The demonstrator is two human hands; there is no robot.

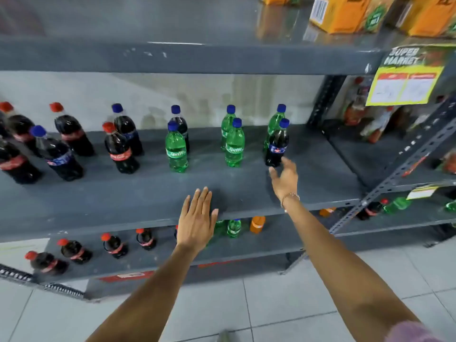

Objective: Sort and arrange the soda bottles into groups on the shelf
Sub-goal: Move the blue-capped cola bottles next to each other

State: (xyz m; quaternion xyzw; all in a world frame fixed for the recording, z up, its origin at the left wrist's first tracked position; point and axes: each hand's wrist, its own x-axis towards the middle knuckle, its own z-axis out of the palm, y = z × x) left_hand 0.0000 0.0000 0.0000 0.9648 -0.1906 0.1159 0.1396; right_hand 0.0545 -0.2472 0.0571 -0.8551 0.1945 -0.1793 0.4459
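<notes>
Mixed soda bottles stand on the grey middle shelf. Red-capped dark cola bottles and blue-capped dark ones crowd the left. Green Sprite bottles stand in the middle, more of them further right. A blue-capped dark bottle stands at the right in front of a green one. My right hand is open, fingertips just below and beside that dark bottle, holding nothing. My left hand is open and flat over the shelf's front edge.
The lower shelf carries red-capped cola bottles, a green bottle and an orange one. Orange cartons sit on the top shelf. A yellow supermarket sign hangs at the right, by a slotted metal upright.
</notes>
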